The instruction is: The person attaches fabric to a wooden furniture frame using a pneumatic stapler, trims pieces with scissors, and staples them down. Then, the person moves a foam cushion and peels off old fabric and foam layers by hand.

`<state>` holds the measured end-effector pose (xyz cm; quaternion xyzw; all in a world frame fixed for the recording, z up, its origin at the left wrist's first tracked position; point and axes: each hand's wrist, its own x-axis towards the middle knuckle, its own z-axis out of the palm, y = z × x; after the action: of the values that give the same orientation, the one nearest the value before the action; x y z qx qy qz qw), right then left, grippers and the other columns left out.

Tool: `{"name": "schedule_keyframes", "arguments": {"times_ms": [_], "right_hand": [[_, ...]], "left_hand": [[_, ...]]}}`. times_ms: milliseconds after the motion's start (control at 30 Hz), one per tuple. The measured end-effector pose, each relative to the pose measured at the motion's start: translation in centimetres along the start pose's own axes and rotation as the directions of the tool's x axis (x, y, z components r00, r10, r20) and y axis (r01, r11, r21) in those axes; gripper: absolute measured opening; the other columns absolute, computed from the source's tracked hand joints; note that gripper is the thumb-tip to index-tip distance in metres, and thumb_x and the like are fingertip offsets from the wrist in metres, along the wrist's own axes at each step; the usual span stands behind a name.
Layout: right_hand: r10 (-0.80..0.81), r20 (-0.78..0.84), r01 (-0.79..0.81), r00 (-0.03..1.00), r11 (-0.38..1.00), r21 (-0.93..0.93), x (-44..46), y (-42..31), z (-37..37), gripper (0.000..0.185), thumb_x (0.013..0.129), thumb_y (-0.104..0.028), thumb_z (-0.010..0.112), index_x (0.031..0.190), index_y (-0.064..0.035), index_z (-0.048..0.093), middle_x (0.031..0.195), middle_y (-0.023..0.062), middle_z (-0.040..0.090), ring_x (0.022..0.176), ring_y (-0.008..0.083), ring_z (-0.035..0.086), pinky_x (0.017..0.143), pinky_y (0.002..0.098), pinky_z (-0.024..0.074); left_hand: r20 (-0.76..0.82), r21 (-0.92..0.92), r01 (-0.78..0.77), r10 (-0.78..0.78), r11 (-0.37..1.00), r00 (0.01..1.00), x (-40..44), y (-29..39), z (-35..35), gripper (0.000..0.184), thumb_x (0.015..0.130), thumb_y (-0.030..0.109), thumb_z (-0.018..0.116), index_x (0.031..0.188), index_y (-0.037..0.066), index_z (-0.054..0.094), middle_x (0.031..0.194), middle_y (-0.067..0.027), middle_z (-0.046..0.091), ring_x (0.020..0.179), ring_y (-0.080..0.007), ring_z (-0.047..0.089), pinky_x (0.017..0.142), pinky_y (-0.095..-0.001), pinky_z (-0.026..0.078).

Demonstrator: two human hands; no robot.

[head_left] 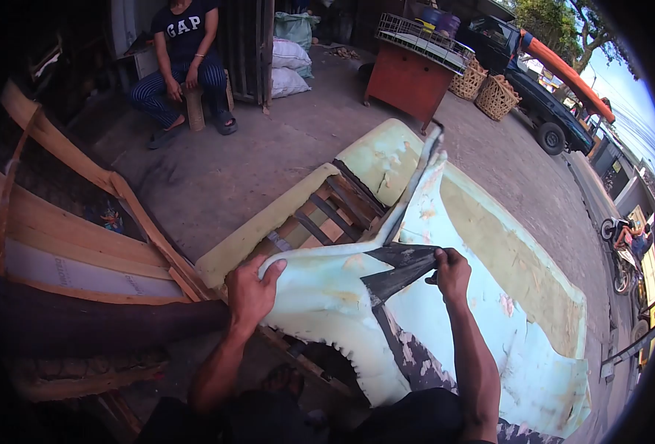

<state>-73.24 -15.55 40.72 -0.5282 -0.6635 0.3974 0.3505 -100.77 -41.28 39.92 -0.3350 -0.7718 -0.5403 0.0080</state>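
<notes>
My left hand (252, 292) is closed on the edge of a pale green foam sheet (320, 285), with the thumb on top. The sheet has a ragged lower edge and stains. My right hand (451, 274) pinches the end of a black fabric flap (405, 272), which stretches across the foam. Under and beyond both hands lies a worn seat frame, its slats (320, 222) showing between yellowish foam padding (268, 218). A larger light foam piece (483, 325) covers the right side, with black, flaking material along its lower left edge.
A bare wooden frame (139, 211) stands at the left. Behind it, a person (187, 66) sits on a low stool. Further off are white sacks (290, 68), a red cart (409, 80), woven baskets (497, 98), a dark truck (549, 111) and a motorcycle (623, 255).
</notes>
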Motion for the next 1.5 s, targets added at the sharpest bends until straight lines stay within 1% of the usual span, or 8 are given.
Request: {"name": "schedule_keyframes", "arguments": {"times_ms": [333,400,533,733,900,1033,1200,1500], "right_hand": [[-0.197,0.696,0.313,0.69,0.949,-0.042,-7.2,-5.8,-0.1,0.025,0.1,-0.024,0.064,0.096,0.0003,0.066,0.084,0.0062,0.064,0.084,0.0172,0.064,0.079,0.0346,0.0518],[-0.333,0.78,0.495,0.529,0.868,0.035,-9.0,-6.2,1.7,0.022,0.099,-0.022,0.065,0.097,-0.0004,0.066,0.096,0.0084,0.063,0.093,0.0216,0.062,0.083,0.0373,0.0495],[-0.349,0.857,0.525,0.379,0.844,0.111,-9.9,-7.1,2.9,0.018,0.097,-0.019,0.065,0.097,-0.001,0.064,0.1,0.0104,0.06,0.094,0.0259,0.06,0.083,0.0383,0.0481],[-0.305,0.914,0.508,0.27,0.851,0.134,-11.5,-7.8,1.9,0.013,0.091,-0.014,0.067,0.095,-0.0007,0.065,0.094,0.0104,0.058,0.087,0.0255,0.061,0.074,0.0374,0.0499],[-0.319,0.865,0.463,0.387,0.879,0.117,-12.7,-8.2,-0.1,0.018,0.087,-0.017,0.072,0.088,-0.0003,0.066,0.088,0.0112,0.062,0.08,0.0257,0.062,0.068,0.036,0.0505],[-0.216,0.41,0.108,0.886,0.957,0.271,-12.8,-8.4,-0.6,0.051,0.092,-0.039,0.074,0.114,0.003,0.054,0.095,0.0086,0.062,0.093,0.0178,0.062,0.075,0.033,0.0545],[-0.256,0.286,0.226,0.923,0.965,0.137,-11.9,-8.4,-0.1,0.073,0.093,-0.034,0.074,0.137,-0.0005,0.027,0.099,0.0136,0.06,0.094,0.0198,0.059,0.085,0.0307,0.0501],[-0.428,-0.135,0.389,0.894,0.888,-0.245,-6.2,-3.6,-4.4,0.018,0.1,-0.013,0.06,0.09,-0.0007,0.052,0.058,0.0159,0.05,0.053,0.017,0.035,0.05,0.0324,0.0383]], "left_hand": [[0.31,0.658,-0.096,-0.151,0.747,0.939,1.3,0.8,-0.2,0.053,0.089,0.024,0.071,0.136,0.005,0.054,0.131,-0.0259,0.059,0.121,-0.0405,0.057,0.102,-0.06,0.038],[0.362,0.726,-0.459,0.284,0.511,0.888,1.6,1.2,2.1,0.081,0.085,0.013,0.071,0.154,0.004,0.029,0.149,-0.0254,0.038,0.138,-0.0395,0.041,0.112,-0.0685,0.021],[0.55,0.32,-0.417,0.192,0.85,0.813,1.5,5.7,4.9,0.089,0.08,0.007,0.066,0.157,0.001,0.02,0.148,-0.0256,0.039,0.136,-0.0419,0.042,0.115,-0.0672,0.02],[0.556,0.336,-0.582,0.342,0.741,0.757,-1.3,9.8,6.2,0.079,0.083,0.018,0.072,0.15,0.0,0.035,0.127,-0.0199,0.054,0.116,-0.0345,0.058,0.11,-0.062,0.027],[0.484,0.177,-0.571,0.434,0.802,0.76,-1.5,11.5,7.1,0.044,0.087,0.026,0.071,0.124,0.004,0.059,0.091,-0.0163,0.068,0.086,-0.0358,0.068,0.085,-0.0516,0.046],[0.386,0.067,-0.534,0.472,0.843,0.793,-1.6,12.1,7.7,0.028,0.089,0.033,0.071,0.09,0.005,0.064,0.071,-0.0127,0.069,0.065,-0.036,0.069,0.06,-0.0487,0.05],[0.328,-0.064,-0.542,0.53,0.838,0.782,-2.5,12.6,9.3,0.028,0.087,0.035,0.073,0.088,0.008,0.064,0.066,-0.0119,0.066,0.063,-0.0343,0.067,0.054,-0.0457,0.049],[0.213,-0.088,-0.316,0.328,0.945,0.92,3.3,10.5,4.5,0.013,0.086,0.024,0.075,0.092,0.012,0.075,0.066,-0.0126,0.068,0.061,-0.0308,0.067,0.056,-0.042,0.049]]}}
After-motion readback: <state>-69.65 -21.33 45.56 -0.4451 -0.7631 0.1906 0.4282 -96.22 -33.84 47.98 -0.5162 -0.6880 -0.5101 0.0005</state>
